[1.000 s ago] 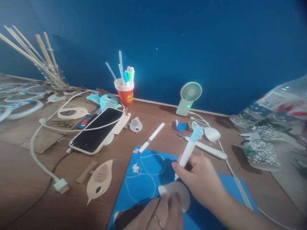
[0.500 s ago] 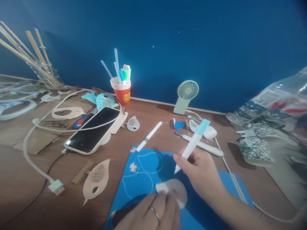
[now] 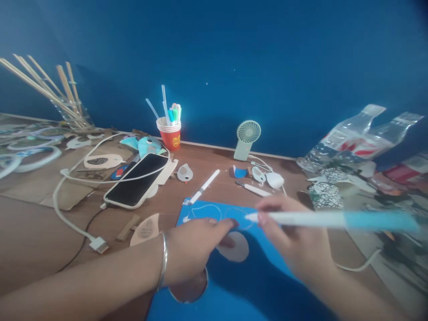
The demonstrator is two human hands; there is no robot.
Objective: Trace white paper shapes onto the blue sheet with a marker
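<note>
A white marker pen [image 3: 307, 218] with a light-blue end is held nearly level in my right hand [image 3: 297, 240], its tip pointing left over a blue sheet [image 3: 261, 294]. The far end of the pen is smeared by motion. My left hand [image 3: 194, 240], with a silver bangle, reaches across the sheet from the left. Its thumb and forefinger are apart, and the thumb overlaps the edge of a pale rounded cutout [image 3: 239, 249]; whether it presses there I cannot tell. Thin pale outlines [image 3: 210, 206] mark the sheet's far part. Below my left wrist, a rounded hole [image 3: 190, 289] shows brown.
A phone [image 3: 137, 183] with a white cable and paper bird cutouts [image 3: 185, 173] lie left. Behind stand a red paper cup [image 3: 170, 137] of pens and a small fan [image 3: 247, 136]. A second pen [image 3: 205, 185] and a craft knife [image 3: 256, 189] lie beyond the sheet. Plastic bottles [image 3: 347, 133] stand right.
The camera view has shifted. My left hand has moved farther over the sheet, its fingers no longer flat on the cutout. The pen in my right hand has tipped from steep to nearly level.
</note>
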